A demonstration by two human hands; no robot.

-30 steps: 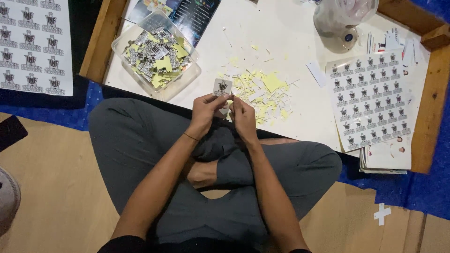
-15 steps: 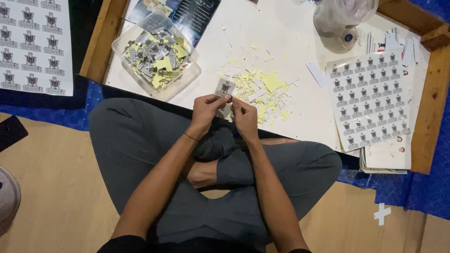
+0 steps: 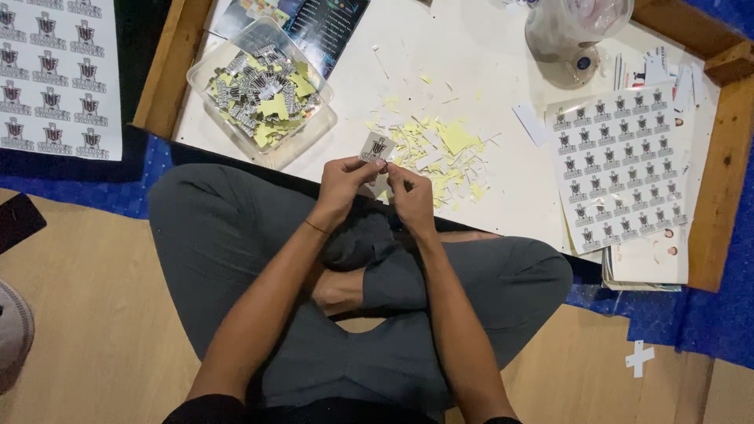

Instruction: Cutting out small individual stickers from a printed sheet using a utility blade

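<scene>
Over the near edge of the low table [image 3: 487, 47], both hands meet above the crossed legs. Left hand [image 3: 339, 182] pinches a small square sticker [image 3: 376, 148] by its lower edge, thumb and forefinger closed on it. Right hand [image 3: 410, 195] has fingertips pressed together at the sticker's near corner, seemingly picking at the backing; exact grip is hard to tell.

Just beyond the hands, a loose heap of yellow scraps [image 3: 440, 153] lies on the table surface: peeled backing and trimmings, by the look. Far left, a clear tub [image 3: 263, 94] holds many cut stickers mixed with yellow bits, roughly filled across its floor. Right side, a printed sheet [image 3: 616, 173] of the same emblems lies whole, uncut, on top of a stack of further sheets. Another sheet [image 3: 55, 74] lies on the floor at far left.

Judgement: work is partway. A good batch sits in the tub, one piece is in hand, and at least two full sheets remain untouched.

Far right, a plastic jar [image 3: 573, 31] stands.
</scene>
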